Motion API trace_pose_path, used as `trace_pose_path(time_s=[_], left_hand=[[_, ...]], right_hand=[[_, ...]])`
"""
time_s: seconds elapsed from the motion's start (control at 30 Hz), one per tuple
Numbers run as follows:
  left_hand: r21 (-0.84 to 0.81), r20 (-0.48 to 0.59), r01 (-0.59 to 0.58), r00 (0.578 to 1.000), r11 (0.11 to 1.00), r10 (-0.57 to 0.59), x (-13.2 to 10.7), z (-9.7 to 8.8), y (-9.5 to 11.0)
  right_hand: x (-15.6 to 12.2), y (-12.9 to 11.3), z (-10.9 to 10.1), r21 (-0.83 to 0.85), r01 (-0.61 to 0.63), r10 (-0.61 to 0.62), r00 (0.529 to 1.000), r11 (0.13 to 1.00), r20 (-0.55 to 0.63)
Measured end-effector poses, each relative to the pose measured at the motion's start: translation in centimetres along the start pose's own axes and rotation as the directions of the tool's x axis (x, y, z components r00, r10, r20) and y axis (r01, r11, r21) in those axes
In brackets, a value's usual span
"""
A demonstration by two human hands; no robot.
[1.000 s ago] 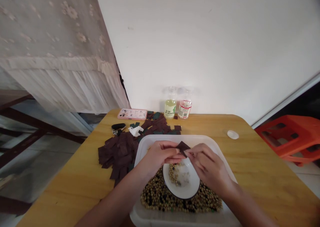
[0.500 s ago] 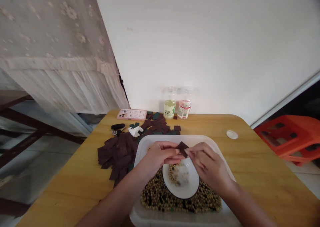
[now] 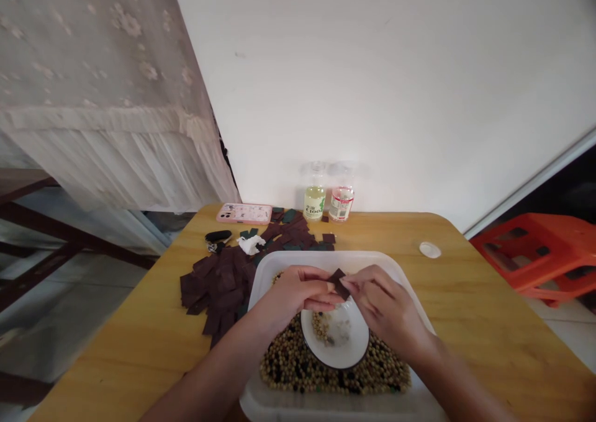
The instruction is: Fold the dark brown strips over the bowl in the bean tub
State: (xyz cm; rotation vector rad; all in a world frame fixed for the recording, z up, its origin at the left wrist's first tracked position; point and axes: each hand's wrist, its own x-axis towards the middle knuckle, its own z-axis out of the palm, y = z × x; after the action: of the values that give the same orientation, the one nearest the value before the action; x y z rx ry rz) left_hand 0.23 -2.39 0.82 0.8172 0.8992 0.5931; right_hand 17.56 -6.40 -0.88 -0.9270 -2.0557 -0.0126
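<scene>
Between my two hands is a small dark brown square piece (image 3: 339,284), held up above a white bowl (image 3: 342,354). My left hand (image 3: 300,291) pinches its left corner with thumb and fingers. At its right edge, the fingertips of my right hand (image 3: 384,304) are closed on it. Some tan beads (image 3: 320,327) and a pale clump lie in the bowl. The bowl rests on many tan and dark beads (image 3: 321,378) in a white plastic tray (image 3: 274,262). Whether the right fingers also hold a bead cannot be made out.
Left of the tray spreads a pile of dark brown square pieces (image 3: 223,285). Behind it are a phone in a pink case (image 3: 244,213), a black object (image 3: 218,235) and crumpled white tissue (image 3: 251,244). Two bottles (image 3: 315,202) stand by the wall. A white lid (image 3: 429,250) lies right.
Both hands stay over the bowl with the brown square piece between them. The fingers have shifted only slightly, and the whole view has moved a little.
</scene>
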Motion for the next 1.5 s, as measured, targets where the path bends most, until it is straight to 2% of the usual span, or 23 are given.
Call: trace_pose_path(time_s=[0.13,0.23,0.4,0.5,0.67,0.97,1.13,1.2,1.33,1.5], left_hand=[[-0.037,-0.004,0.040,0.999,0.999,-0.040,0.05,-0.14,-0.08],[-0.034,0.034,0.063,0.997,0.997,-0.062,0.17,-0.30,-0.26],[-0.003,0.109,0.064,0.992,0.998,-0.063,0.29,-0.56,-0.45],[0.037,0.132,0.051,0.990,0.998,-0.055,0.28,-0.61,-0.44],[0.042,0.161,0.043,0.986,0.998,-0.049,0.26,-0.65,-0.56],[0.023,0.132,0.044,0.990,0.999,-0.046,0.19,-0.42,-0.29],[-0.018,0.060,0.017,0.998,1.000,-0.015,0.13,-0.26,-0.14],[-0.014,0.076,0.014,0.997,1.000,-0.013,0.15,-0.29,-0.16],[-0.036,0.067,-0.013,0.998,0.999,0.015,0.25,-0.36,-0.21],[-0.041,0.039,-0.036,0.999,0.998,0.038,0.42,-0.37,-0.34]], right_hand=[[0.05,-0.09,0.07,0.019,0.014,-0.014,1.000,1.000,0.007],[0.12,-0.19,0.06,0.020,-0.010,0.010,1.000,1.000,-0.009],[0.23,-0.32,-0.03,0.020,0.006,-0.006,1.000,1.000,-0.009],[0.17,-0.34,-0.04,0.017,-0.005,0.006,0.999,1.000,-0.033],[0.01,-0.14,0.09,-0.010,0.021,-0.021,1.000,1.000,-0.008],[0.02,-0.26,0.00,0.001,0.000,0.000,1.000,1.000,-0.027],[0.19,-0.13,0.02,-0.005,0.018,-0.018,0.999,1.000,-0.042],[0.22,-0.12,0.02,-0.006,-0.004,0.004,0.998,1.000,-0.061],[0.19,-0.09,0.00,-0.006,0.019,-0.020,0.999,1.000,-0.026],[0.08,-0.01,0.09,0.002,-0.011,0.011,1.000,1.000,-0.025]])
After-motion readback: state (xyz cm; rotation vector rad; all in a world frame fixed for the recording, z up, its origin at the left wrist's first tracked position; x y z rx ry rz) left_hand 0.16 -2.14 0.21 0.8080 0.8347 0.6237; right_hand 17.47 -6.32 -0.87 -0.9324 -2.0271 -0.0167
